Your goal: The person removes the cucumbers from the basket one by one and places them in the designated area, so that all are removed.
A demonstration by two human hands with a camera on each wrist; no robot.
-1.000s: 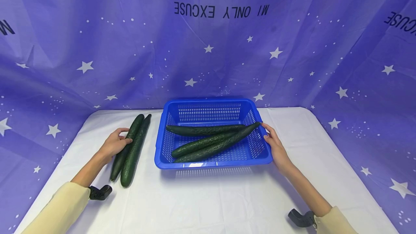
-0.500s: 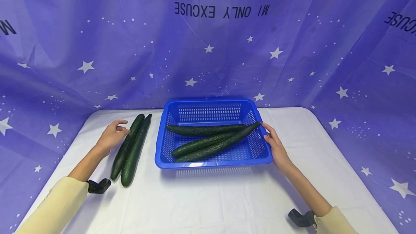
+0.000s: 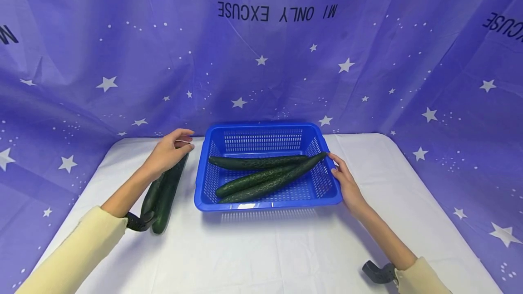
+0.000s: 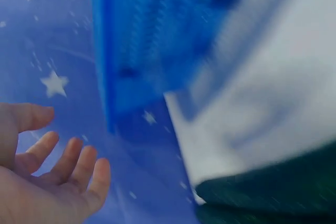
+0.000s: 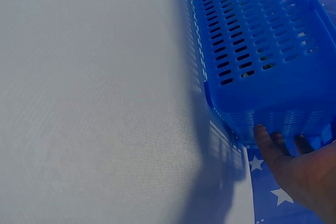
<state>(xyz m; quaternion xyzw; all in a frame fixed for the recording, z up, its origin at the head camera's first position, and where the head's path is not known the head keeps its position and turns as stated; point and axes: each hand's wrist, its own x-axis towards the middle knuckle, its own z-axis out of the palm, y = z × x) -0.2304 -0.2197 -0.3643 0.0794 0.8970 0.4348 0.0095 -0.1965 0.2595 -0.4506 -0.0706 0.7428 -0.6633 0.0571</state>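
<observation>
A blue plastic basket (image 3: pixel 261 207) stands on the white table with several dark green cucumbers (image 3: pixel 257 163) lying inside. At its right end my right hand (image 3: pixel 348 188) holds the rim and end wall; the right wrist view shows these fingers (image 5: pixel 265 142) against the blue plastic. Left of the basket, two more cucumbers (image 3: pixel 167 196) lie side by side, partly hidden under my left hand (image 3: pixel 168 152) and forearm. That hand is over their far ends, fingers loosely bent and holding nothing. The left wrist view shows it apart from the blurred basket (image 4: pixel 152 40).
A white cloth (image 3: pixel 261 253) covers the table. Behind and on both sides hangs a purple curtain (image 3: pixel 261 85) with stars and lettering. A black wrist mount (image 3: pixel 140 221) sits on the left wrist, and a second wrist mount (image 3: pixel 377 272) on the right.
My left hand has let go of the left cucumbers, lifted, and moved right and away from me towards the basket. My right hand and the basket have stayed in place.
</observation>
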